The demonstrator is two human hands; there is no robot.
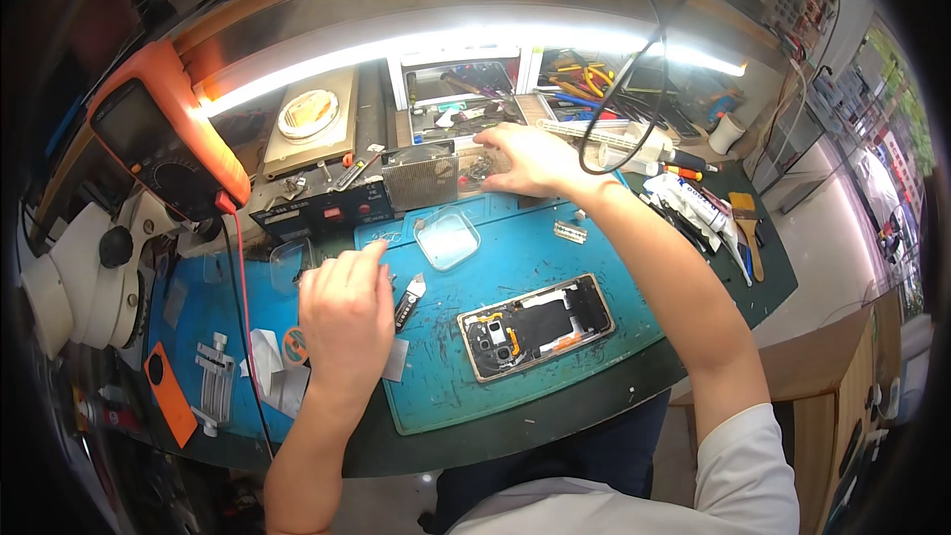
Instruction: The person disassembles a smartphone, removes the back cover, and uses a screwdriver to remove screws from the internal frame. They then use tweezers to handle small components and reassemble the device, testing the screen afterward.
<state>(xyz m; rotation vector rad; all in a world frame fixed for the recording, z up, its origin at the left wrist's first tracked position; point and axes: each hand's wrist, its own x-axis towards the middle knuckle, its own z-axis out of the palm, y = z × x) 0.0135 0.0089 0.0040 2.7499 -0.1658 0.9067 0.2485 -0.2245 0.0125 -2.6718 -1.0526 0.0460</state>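
Observation:
A phone with its back removed [535,327] lies on the blue mat [426,406], showing dark internals and orange flex pieces. My right hand [520,163] reaches over small parts behind the mat, beside a grey mesh-fronted block [421,178], thumb and fingers apart. My left hand [345,307] hovers over or rests on the mat, fingers curled, their contents hidden. Near it are a black-and-silver utility blade tool [409,302] and a clear shallow container [446,238]. A small metal blade [570,232] lies above the phone.
An orange multimeter [168,129] and white microscope [79,287] stand left. A metal clamp [216,381] and orange panel [170,391] lie on the left mat. Tool trays [584,79] line the back; a brush [748,233] lies right. Black cables hang above my right hand.

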